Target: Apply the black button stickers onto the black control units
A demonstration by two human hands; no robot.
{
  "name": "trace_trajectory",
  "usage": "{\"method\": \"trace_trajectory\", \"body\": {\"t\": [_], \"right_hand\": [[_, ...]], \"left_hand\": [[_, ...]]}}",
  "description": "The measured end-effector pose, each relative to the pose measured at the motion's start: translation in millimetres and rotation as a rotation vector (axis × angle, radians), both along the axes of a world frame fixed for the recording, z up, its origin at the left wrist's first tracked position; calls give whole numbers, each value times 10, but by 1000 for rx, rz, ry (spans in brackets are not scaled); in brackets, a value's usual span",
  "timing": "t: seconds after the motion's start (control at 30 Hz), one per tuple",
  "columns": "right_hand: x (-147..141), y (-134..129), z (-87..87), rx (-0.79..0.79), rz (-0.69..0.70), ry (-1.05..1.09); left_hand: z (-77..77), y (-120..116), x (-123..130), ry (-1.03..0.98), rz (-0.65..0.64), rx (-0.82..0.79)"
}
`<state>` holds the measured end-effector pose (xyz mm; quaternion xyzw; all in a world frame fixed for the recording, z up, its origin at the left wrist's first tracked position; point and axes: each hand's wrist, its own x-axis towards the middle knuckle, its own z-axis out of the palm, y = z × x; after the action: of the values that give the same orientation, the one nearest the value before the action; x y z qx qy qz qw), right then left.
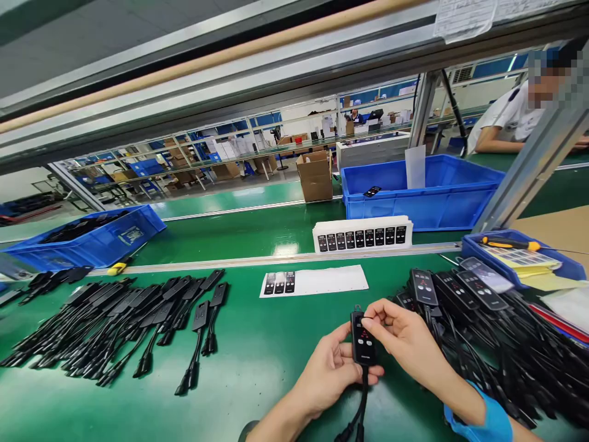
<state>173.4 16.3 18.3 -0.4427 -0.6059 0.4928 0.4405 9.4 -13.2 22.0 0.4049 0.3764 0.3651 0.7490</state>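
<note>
My left hand [324, 374] is closed around a black controller [364, 355] with a double cable hanging from its lower end. The controller stands roughly upright, face toward me, with red marks and pale buttons on its black label [365, 334]. Thumb and forefinger of my right hand [407, 337] pinch at the label's upper part; whether that edge is lifted is hard to see. Behind my hands lies a white backing strip [331, 280] carrying three black labels at its left end. To the right, labelled controllers [423, 287] are heaped with their cables.
Many cabled controllers [200, 316] lie on the left of the green bench. A stack of label sheets [363, 224] stands before a blue bin [418, 209]. Another blue bin [133, 236] is far left. A small tray [568, 267] holds a yellow-black cutter. Someone sits behind the right post.
</note>
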Motion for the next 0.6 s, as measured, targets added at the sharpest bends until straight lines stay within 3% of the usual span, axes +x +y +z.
{"method": "trace_trajectory", "body": {"t": [0.6], "right_hand": [[-15,21,-37,-11,-78,-57]], "left_hand": [[-97,-15,18,18,-28,109]]}}
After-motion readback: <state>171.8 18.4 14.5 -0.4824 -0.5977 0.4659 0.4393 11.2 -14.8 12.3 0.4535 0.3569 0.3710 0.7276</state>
